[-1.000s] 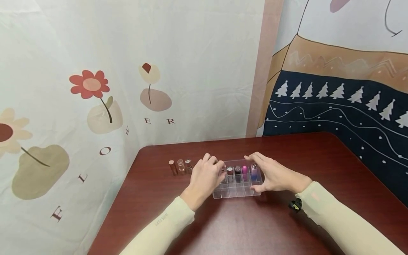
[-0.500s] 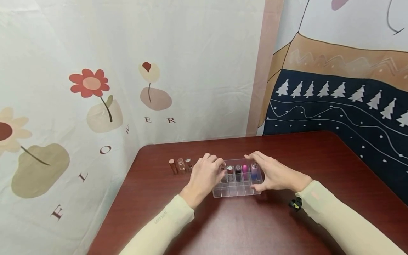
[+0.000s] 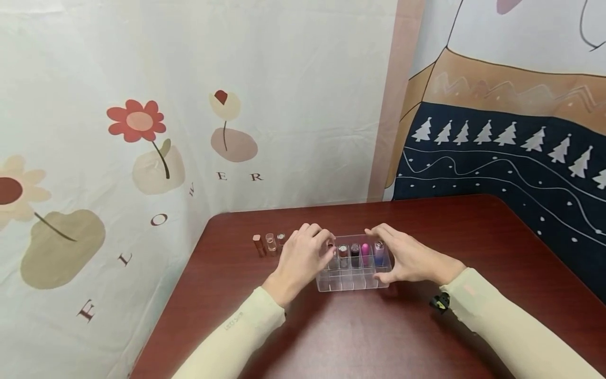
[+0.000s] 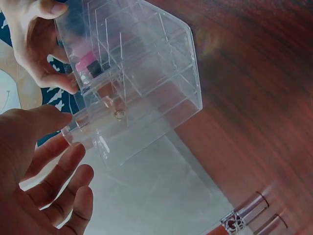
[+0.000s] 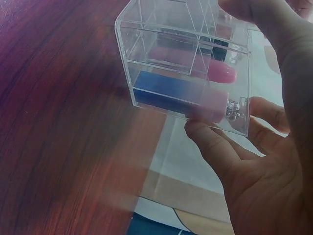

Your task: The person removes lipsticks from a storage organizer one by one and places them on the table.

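My left grip [image 3: 302, 255] sits in the middle of things, and I think that is what matters most. On its right is the clear box [image 3: 352, 284]. On its left, a brown tube [image 3: 258, 242], a clear tube [image 3: 271, 243] and a third tube [image 3: 281, 239] stand in a short row on the table [image 3: 374, 326]. My fingers hide part of the third one. My left grip is the nearer one to that row, as my right grip [image 3: 409, 258] is way over at the box's other end. Those tubes point up, and the long way of the box goes side to side in front of me.

My right grip is holding the box, thumb on the near side and fingers on the far side. My left grip bends over the left end, and I can't tell if it is pinching anything.

The left wrist view shows my thumb right by the box's corner, better than the head view does. Only the right wrist view clearly shows the blue and pink tube's [image 5: 178, 95] shiny knob [image 5: 233, 109].
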Motion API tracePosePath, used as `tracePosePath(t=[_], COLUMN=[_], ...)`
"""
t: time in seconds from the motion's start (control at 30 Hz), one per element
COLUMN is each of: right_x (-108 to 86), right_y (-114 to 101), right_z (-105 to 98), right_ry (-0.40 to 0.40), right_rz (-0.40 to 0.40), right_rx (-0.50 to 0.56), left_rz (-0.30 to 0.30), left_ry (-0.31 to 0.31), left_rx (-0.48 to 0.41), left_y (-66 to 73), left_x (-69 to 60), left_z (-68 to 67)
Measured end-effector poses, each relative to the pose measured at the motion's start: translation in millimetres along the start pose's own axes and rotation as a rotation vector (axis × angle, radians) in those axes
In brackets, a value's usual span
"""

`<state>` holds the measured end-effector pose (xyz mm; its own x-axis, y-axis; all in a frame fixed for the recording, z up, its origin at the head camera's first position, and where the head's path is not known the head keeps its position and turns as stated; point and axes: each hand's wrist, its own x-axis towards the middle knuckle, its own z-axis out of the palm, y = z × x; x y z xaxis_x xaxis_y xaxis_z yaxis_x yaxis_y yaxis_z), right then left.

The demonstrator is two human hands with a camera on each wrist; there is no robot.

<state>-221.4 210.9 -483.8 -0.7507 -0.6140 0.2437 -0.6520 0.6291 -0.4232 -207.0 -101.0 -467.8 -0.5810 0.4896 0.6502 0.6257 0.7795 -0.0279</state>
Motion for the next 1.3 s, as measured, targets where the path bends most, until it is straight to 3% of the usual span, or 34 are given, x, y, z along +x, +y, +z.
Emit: tracePosePath(t=[0.53,1.3], right_x=[0.4,1.0], right_y=[1.4,-1.8], right_z=[0.9,0.3], right_ry=[-0.008,0.007], right_rz=[0.008,-0.012], right_rx=[0.002,-0.022], left_rz=[0.026,0.0], left_ry=[0.097,0.166], left_rx=[-0.096,-0.15], left_y=[-8.9,-30.8], left_x=[3.0,-6.5], left_z=[-20.9,-46.0])
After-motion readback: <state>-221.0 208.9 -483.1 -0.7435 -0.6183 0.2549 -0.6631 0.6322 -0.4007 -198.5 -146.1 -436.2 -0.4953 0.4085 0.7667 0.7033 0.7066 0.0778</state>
